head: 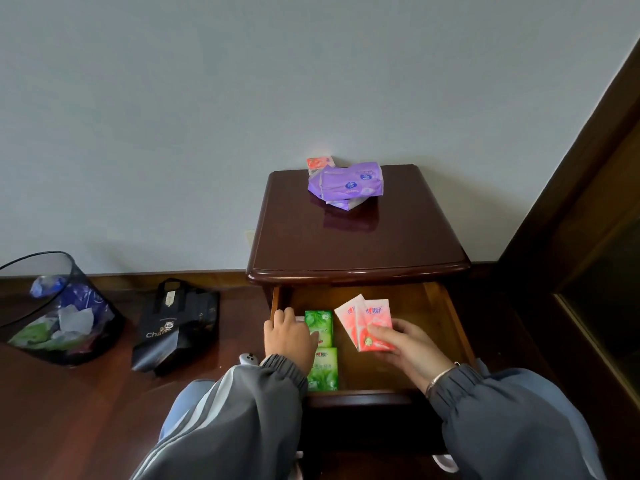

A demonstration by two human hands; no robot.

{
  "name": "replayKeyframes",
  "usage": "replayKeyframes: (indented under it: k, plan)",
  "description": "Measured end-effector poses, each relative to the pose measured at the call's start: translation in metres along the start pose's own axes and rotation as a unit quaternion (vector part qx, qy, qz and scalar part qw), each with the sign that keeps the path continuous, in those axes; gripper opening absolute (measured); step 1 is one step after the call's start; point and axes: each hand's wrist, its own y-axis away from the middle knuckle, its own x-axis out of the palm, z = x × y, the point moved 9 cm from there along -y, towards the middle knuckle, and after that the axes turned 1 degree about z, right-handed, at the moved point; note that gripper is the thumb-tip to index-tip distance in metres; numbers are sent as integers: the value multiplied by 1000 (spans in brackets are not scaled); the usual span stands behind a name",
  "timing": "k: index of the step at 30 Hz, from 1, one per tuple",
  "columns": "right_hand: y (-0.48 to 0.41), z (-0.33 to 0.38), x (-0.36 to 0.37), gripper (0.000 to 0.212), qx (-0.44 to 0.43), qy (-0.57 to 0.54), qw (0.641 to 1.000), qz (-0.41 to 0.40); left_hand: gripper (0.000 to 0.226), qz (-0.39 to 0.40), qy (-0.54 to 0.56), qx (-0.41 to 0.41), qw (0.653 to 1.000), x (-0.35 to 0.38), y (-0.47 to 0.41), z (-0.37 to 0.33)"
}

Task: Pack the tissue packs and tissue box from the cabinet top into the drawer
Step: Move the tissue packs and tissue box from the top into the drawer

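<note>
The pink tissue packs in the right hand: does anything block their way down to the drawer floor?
Nothing visible does. The pink tissue packs hang over bare drawer floor; the green tissue packs lie to their left, beside the left hand.

The head camera is looking forward and down, sitting close over the open drawer [367, 341], with the wall [242, 98] facing it.

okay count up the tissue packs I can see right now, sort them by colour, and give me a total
Green packs: 2, in the drawer, one under the left hand
Pink packs: 2, held by the right hand over the drawer
Purple packs: 2, stacked on the cabinet top
Red-orange pack: 1, behind the purple ones
Total: 7
</note>
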Motion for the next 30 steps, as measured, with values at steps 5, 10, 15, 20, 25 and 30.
replayKeyframes:
  k: [5,10,15,20,25,30]
  plan:
    - [-7,1,12,36,14,3,1000,-11,48,1,43,-8,999,-3,4,3]
    - [-12,-2,41,40,34,36,999,4,32,-66,120,-42,990,-23,12,28]
    - [-28,-4,90,31,48,111,992,-18,40,-33,322,-112,939,-15,21,75]
    - [-44,6,113,38,34,365,927,-82,37,25,383,-91,919,6,29,70]
    - [-46,20,114,47,4,469,878,-95,55,9,404,-48,913,7,27,64]
    - [-42,16,94,18,8,131,989,-69,84,-44,299,15,953,-6,18,53]
